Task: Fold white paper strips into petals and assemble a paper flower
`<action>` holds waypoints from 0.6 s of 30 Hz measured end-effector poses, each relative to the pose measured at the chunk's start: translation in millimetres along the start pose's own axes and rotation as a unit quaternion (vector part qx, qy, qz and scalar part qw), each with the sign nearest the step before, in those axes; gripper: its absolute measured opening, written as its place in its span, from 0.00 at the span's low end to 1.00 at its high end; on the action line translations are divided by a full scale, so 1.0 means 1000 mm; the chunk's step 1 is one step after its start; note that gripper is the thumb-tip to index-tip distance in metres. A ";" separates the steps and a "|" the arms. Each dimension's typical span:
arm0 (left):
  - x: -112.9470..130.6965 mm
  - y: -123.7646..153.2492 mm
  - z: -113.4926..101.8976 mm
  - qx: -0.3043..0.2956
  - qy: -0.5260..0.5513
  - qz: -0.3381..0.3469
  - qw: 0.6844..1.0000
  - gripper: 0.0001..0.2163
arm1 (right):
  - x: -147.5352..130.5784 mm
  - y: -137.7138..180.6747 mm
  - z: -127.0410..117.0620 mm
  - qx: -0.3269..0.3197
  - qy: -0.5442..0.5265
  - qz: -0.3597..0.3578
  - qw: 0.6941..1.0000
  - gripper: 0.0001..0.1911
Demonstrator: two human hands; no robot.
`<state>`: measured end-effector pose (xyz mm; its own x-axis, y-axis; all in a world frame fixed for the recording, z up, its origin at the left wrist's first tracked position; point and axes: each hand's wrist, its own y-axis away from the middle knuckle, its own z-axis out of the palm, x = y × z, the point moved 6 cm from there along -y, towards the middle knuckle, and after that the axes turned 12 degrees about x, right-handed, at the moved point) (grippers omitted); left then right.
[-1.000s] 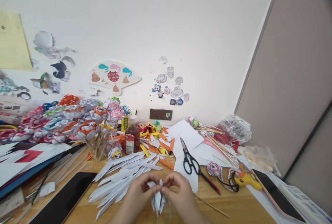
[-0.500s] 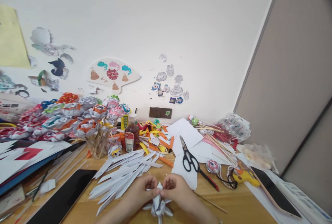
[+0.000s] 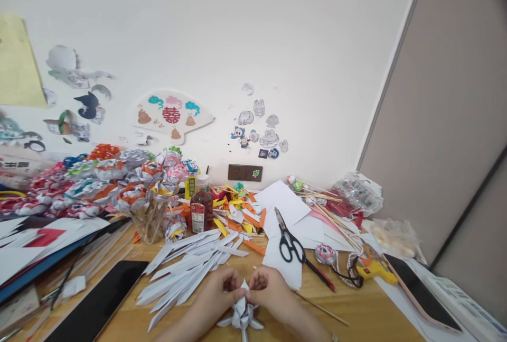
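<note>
Low in the middle of the head view, a folded white paper flower (image 3: 242,314) points up, with a pale stem below it. My left hand (image 3: 226,288) pinches its upper tip from the left side. From the right, my right hand (image 3: 264,289) closes on that same tip, thumbs nearly meeting. Several petals spread out under my fingers. Folded white paper strips (image 3: 194,265) lie fanned on the table just left of my left hand. A thin wooden stick (image 3: 322,307) rests to the right of my right wrist.
Black-handled scissors (image 3: 291,241) lie on white paper sheets (image 3: 283,204). A yellow glue gun (image 3: 376,272) and a phone (image 3: 420,292) are at the right. A bottle (image 3: 202,204) stands behind the strips, beside many paper flowers (image 3: 95,183). A black tablet-like slab (image 3: 99,299) lies left.
Both hands stay pinched on the paper tip. The flower's petals sit slightly differently, turned a little beneath my fingers. The camera view has shifted very slightly.
</note>
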<state>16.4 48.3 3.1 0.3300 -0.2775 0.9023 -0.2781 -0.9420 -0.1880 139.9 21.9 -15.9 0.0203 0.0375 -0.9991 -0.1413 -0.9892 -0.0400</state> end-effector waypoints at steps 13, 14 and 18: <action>-0.004 0.003 0.003 -0.063 0.027 -0.034 0.997 0.06 | -0.001 0.002 0.003 -0.016 0.014 0.022 1.000 0.10; -0.003 0.004 0.003 -0.055 0.015 -0.022 0.998 0.05 | -0.002 0.002 0.003 -0.020 0.020 0.019 0.999 0.10; 0.001 0.006 -0.001 -0.023 -0.020 0.011 0.999 0.06 | -0.012 0.004 0.002 0.005 0.085 -0.033 0.996 0.08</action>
<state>13.7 43.0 3.0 0.3589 -0.3070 0.8815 -0.3276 -0.9257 -0.1890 137.2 17.6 -4.0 0.1962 0.0764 -0.9776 -0.1449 -0.9838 -0.1060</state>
